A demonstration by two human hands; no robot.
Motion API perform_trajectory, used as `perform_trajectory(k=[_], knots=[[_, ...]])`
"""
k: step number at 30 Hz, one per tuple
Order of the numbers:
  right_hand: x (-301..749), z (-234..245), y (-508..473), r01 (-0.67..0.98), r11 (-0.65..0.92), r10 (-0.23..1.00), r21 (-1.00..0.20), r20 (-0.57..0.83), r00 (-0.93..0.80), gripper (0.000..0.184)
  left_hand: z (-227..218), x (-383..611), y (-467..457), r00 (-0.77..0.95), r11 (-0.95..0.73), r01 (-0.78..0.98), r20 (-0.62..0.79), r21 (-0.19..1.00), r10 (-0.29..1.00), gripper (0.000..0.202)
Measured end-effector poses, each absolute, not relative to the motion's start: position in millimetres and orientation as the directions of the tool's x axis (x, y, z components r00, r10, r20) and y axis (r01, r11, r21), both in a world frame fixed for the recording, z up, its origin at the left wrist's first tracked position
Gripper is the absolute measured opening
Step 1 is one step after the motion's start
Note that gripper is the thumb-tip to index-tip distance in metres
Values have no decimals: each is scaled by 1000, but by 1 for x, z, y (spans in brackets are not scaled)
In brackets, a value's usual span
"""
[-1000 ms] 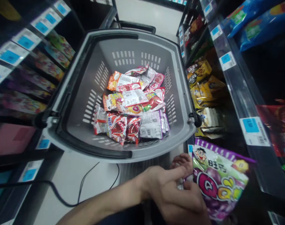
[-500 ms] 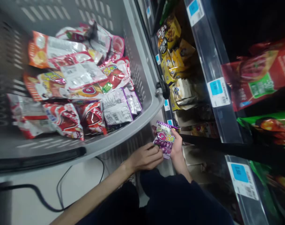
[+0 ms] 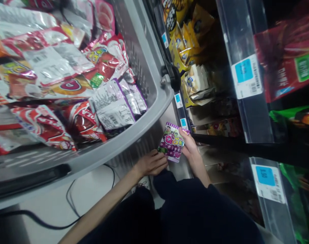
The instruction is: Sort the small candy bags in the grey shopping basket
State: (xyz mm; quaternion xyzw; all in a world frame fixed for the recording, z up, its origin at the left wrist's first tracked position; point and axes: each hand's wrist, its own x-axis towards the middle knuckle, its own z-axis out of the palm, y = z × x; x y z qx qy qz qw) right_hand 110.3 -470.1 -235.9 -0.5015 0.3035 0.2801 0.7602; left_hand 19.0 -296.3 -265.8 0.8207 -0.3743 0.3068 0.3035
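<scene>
A purple and white packet of gummy candy (image 3: pixel 173 140), printed with grapes, is held face up between my two hands, low beside the shelf. My left hand (image 3: pixel 154 162) is closed with its fingertips on the packet's lower left corner. On the other side, my right hand (image 3: pixel 191 147) grips the right edge, its thumb over the front. Up and to the left, a grey basket (image 3: pixel 154 98) holds several candy bags, among them a red cola-printed bag (image 3: pixel 84 118) and silver-backed packets with purple edges (image 3: pixel 113 105).
Shelving runs down the right, with blue and white price tags (image 3: pixel 247 76). Yellow packets (image 3: pixel 187 44) stand on a lower shelf, and a red bag (image 3: pixel 288 57) hangs over a shelf edge. A black cable (image 3: pixel 37 220) crosses the pale floor at lower left.
The view has shifted nearer the basket, which now fills more of the left side. Both hands still hold the grape candy packet; the left fingers sit nearer its lower left corner.
</scene>
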Motion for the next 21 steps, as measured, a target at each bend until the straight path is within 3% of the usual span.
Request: perform_trajectory(k=[4, 10, 21], knots=[[108, -246, -471, -707, 373, 31, -601, -753, 657, 29, -268, 18, -297, 550, -551, -786, 724, 280, -416, 18], [109, -252, -470, -721, 361, 67, -592, -754, 653, 29, -271, 18, -295, 558, -561, -780, 712, 277, -425, 16], [105, -252, -468, -650, 371, -69, -664, -717, 693, 42, -279, 15, -291, 606, -599, -750, 656, 282, -450, 11]])
